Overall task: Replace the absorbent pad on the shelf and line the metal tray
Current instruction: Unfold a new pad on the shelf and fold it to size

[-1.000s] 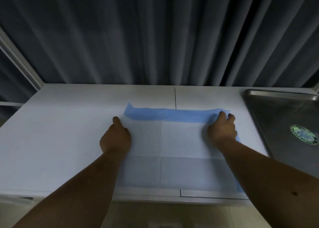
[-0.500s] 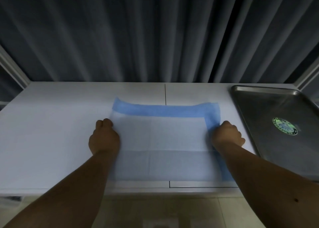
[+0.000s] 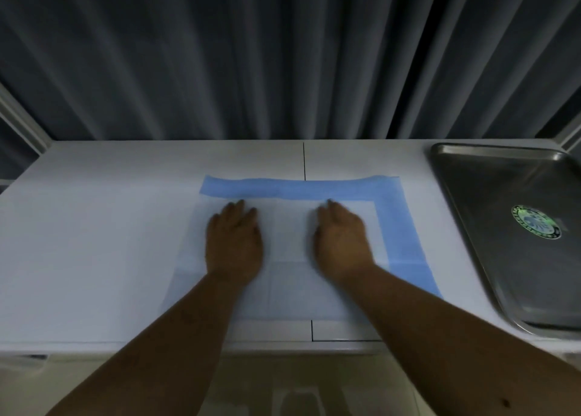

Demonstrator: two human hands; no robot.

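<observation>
My left hand [image 3: 234, 242] lies flat, palm down, fingers straight, on the absorbent pad [image 3: 289, 277]. My right hand [image 3: 342, 242] lies flat beside it at 3 o'clock, fingers likewise extended, a little blurred. The pad is spread on the white shelf [image 3: 94, 227], its blue border showing along the 12 and 3 o'clock edges. Further toward 3 o'clock sits the bare metal tray [image 3: 490, 195], apart from the pad, with a round green sticker [image 3: 536, 226] inside.
</observation>
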